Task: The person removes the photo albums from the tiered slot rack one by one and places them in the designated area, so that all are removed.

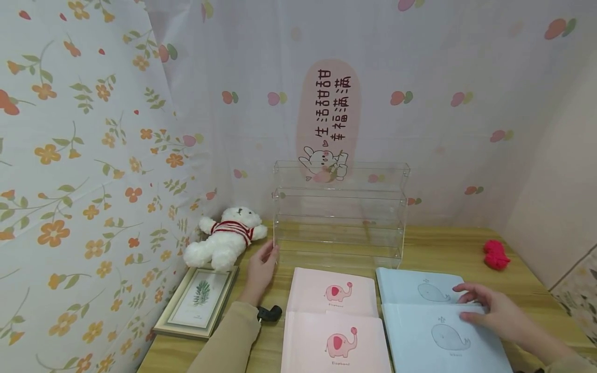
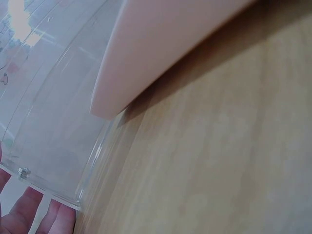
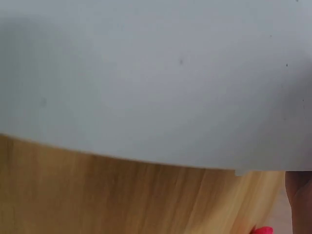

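My left hand (image 1: pixel 262 267) reaches to the left end of a clear acrylic tiered rack (image 1: pixel 339 254), its fingers touching the side. In the left wrist view, several fingertips (image 2: pixel 30 202) meet the outside of the rack's side panel. Over two overlapping light-blue whale books, a front one (image 1: pixel 420 336) and a rear one (image 1: pixel 401 285), lies my right hand (image 1: pixel 501 311). Its thumb is over the front cover and its fingers extend over the rear book, with a gap between. A pale surface (image 3: pixel 156 87) fills much of the right wrist view, hiding most of that hand.
Two pink elephant books, one in front (image 1: pixel 308 344) and one behind (image 1: pixel 310 290), lie left of the blue ones. A white plush bear (image 1: pixel 228 238) and a picture frame (image 1: pixel 198 298) are at the left. A small red object (image 1: pixel 496 255) sits far right on the wooden table (image 1: pixel 448 243).
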A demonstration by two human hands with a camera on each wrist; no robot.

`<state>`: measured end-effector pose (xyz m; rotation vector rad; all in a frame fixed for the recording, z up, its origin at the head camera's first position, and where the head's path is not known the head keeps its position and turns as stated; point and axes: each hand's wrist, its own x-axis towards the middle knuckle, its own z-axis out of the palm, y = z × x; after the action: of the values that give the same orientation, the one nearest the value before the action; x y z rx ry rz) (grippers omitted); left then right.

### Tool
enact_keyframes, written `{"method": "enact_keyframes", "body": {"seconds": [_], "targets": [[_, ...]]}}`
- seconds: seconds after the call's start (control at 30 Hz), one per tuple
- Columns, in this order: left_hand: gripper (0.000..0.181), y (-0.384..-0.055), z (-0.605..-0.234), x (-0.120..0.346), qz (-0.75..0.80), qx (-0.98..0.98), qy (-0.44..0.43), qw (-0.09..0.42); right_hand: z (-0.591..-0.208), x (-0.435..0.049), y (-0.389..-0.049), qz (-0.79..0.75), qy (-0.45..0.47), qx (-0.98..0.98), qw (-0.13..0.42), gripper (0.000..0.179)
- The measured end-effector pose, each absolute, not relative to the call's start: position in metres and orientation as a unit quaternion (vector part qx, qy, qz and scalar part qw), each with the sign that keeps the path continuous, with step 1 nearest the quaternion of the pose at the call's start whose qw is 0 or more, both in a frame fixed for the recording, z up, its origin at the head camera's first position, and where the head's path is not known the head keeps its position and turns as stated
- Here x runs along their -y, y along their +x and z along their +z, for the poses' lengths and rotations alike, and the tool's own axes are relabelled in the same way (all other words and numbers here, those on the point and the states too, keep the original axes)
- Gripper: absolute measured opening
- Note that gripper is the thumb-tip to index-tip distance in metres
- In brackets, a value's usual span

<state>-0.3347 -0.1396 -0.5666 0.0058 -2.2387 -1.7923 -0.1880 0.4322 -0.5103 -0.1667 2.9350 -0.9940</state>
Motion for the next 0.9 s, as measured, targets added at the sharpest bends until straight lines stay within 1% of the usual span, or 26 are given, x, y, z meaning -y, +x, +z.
{"method": "enact_keyframes", "body": {"seconds": [0.1, 0.37, 0.5, 0.6, 0.77, 0.9], "targets": [[0.04, -0.3352, -0.5687, 0.1392, -0.617, 0.774, -0.002, 0.141, -0.513, -0.4339, -0.1868, -0.326, -0.046, -0.944, 0.032, 0.06], [0.04, -0.3347, -0.5678, 0.1393, -0.619, 0.772, 0.002, 0.141, -0.5155, -0.4385, -0.1877, -0.291, -0.027, -0.953, 0.08, 0.046], [0.041, -0.3338, -0.5655, 0.1398, -0.618, 0.774, 0.004, 0.138, -0.5169, -0.4371, -0.1867, -0.278, -0.021, -0.955, 0.1, 0.045], [0.04, -0.3328, -0.5645, 0.14, -0.619, 0.773, 0.006, 0.135, -0.5176, -0.4351, -0.1855, -0.276, -0.02, -0.955, 0.103, 0.047], [0.04, -0.3322, -0.5637, 0.1397, -0.619, 0.774, 0.011, 0.131, -0.5171, -0.4317, -0.1825, -0.273, -0.033, -0.958, 0.083, 0.05], [0.041, -0.3335, -0.5649, 0.1393, -0.618, 0.776, 0.013, 0.129, -0.5176, -0.4303, -0.1825, -0.285, -0.036, -0.953, 0.094, 0.052]]}}
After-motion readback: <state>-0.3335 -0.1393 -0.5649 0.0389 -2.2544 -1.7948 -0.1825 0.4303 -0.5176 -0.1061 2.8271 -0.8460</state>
